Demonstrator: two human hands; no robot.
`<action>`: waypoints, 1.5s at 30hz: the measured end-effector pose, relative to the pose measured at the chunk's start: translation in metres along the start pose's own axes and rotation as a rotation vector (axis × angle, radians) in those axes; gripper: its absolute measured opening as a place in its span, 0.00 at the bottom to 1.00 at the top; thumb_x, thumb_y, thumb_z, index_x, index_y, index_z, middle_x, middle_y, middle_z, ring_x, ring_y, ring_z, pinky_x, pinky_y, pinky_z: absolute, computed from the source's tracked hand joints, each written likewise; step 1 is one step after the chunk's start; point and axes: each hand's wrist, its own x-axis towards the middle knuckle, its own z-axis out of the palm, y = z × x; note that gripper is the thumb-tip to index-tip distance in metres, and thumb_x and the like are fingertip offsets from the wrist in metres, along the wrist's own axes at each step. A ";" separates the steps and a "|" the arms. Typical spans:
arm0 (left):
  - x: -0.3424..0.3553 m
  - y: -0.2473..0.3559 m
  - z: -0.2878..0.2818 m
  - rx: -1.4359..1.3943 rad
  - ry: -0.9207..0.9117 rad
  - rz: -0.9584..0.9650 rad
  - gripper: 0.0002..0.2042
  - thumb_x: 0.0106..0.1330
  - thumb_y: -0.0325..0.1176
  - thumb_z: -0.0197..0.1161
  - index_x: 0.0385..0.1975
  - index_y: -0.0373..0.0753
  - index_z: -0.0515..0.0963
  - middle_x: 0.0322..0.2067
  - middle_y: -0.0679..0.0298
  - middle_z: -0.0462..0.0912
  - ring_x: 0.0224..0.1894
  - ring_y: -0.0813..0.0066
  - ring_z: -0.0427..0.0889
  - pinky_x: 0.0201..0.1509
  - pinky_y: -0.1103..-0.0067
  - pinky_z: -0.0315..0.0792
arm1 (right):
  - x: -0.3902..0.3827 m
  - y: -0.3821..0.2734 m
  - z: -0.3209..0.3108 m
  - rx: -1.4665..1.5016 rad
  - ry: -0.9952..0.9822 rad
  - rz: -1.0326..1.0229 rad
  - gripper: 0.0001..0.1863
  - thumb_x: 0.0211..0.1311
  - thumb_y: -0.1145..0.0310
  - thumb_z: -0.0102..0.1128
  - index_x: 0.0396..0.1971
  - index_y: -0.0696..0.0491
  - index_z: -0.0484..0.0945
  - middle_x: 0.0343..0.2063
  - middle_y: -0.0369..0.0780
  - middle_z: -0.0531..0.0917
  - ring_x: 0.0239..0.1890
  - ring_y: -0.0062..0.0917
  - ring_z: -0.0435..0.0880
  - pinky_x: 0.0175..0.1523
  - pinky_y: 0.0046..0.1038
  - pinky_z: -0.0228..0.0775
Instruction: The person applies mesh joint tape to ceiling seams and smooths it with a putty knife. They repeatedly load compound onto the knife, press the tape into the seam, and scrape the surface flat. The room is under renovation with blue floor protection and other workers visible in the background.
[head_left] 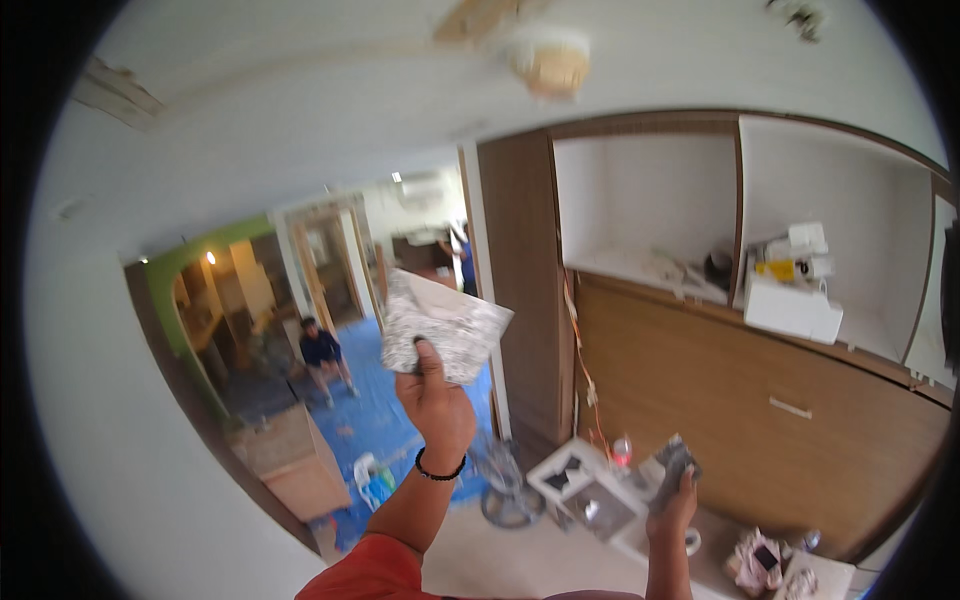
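The light is soft and quite even under a greyish ceiling (330, 100). The far wall (450, 203) looks brightest, almost washed out; a small warm lamp (210, 258) glows at left. Blur smears the ceiling fixture (553, 68) and softens the patterned sheet (443, 328). The wide lens bends the cabinet (690, 370), and black corners surround the round view.

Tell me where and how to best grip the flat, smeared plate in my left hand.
Likely best at its lower edge, coming from below: the smeared plate is broad, flat and raised with its face toward you, and the left hand grips it there, leaving the top edge free.
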 end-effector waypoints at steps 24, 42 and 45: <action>0.206 0.223 0.191 1.268 0.257 2.369 0.31 0.60 0.17 0.56 0.61 0.58 0.81 0.67 0.61 0.73 0.71 0.60 0.65 0.78 0.59 0.46 | 0.035 -0.004 -0.061 -0.221 -0.143 0.138 0.27 0.78 0.50 0.47 0.65 0.53 0.73 0.59 0.38 0.80 0.60 0.30 0.78 0.63 0.36 0.72; 0.254 0.237 0.209 1.313 0.378 2.608 0.24 0.67 0.28 0.61 0.63 0.52 0.79 0.69 0.64 0.72 0.72 0.57 0.65 0.75 0.56 0.53 | 0.026 0.020 -0.042 -0.234 -0.179 -0.025 0.16 0.77 0.48 0.49 0.34 0.44 0.75 0.23 0.25 0.68 0.22 0.12 0.63 0.24 0.19 0.53; 0.267 0.224 0.182 1.414 0.328 2.528 0.31 0.60 0.19 0.58 0.63 0.57 0.79 0.68 0.62 0.72 0.72 0.60 0.65 0.77 0.58 0.48 | 0.000 0.004 -0.019 -0.216 -0.100 0.028 0.17 0.78 0.49 0.47 0.32 0.43 0.73 0.20 0.25 0.65 0.20 0.12 0.61 0.22 0.20 0.49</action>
